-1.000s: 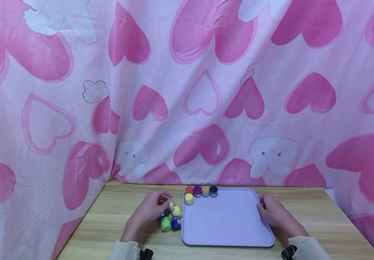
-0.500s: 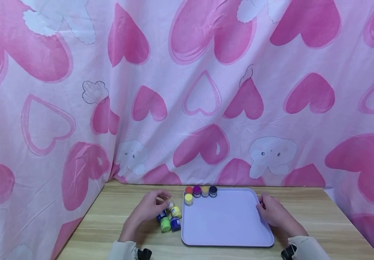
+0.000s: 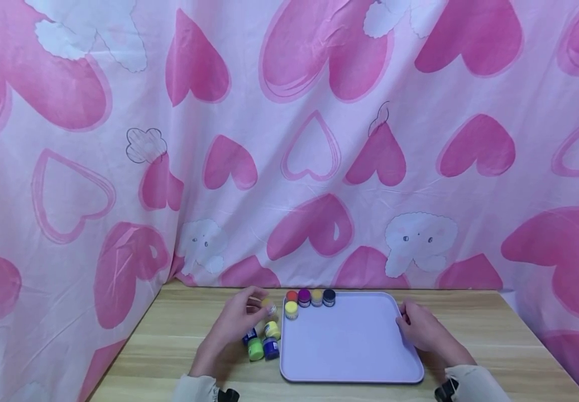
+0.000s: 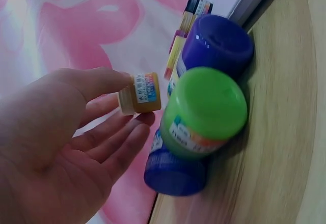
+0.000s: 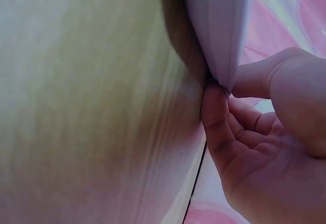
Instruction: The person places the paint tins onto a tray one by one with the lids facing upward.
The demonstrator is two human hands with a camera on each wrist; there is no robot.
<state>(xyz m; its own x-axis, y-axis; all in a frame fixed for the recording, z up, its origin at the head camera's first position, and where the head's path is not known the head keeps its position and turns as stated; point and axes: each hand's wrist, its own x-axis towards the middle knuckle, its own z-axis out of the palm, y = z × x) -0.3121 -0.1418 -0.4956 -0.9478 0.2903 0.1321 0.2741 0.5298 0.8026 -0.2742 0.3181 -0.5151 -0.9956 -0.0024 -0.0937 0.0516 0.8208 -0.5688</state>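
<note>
My left hand (image 3: 241,317) pinches a small ochre paint jar (image 4: 146,92) between thumb and fingers, raised off the table at the tray's left. Below it on the table stand a green-lidded jar (image 3: 255,349), a dark blue one (image 3: 271,347), a yellow one (image 3: 272,329) and another blue jar (image 4: 175,170), partly hidden by the hand in the head view. With my right hand (image 3: 422,326) I grip the right edge of a lilac tray (image 3: 352,346), thumb on top and a finger at the underside of the rim (image 5: 216,56).
In the tray's far left corner stand a red jar (image 3: 291,296), a purple jar (image 3: 304,297), an ochre jar (image 3: 316,297) and a black jar (image 3: 329,297) in a row. A yellow jar (image 3: 291,310) sits before the red one. Behind the wooden table (image 3: 178,312) hangs a pink heart-patterned curtain (image 3: 314,223).
My left hand has lifted the ochre jar out of the group on the table, up and slightly toward the tray. The right hand stays at the tray's edge.
</note>
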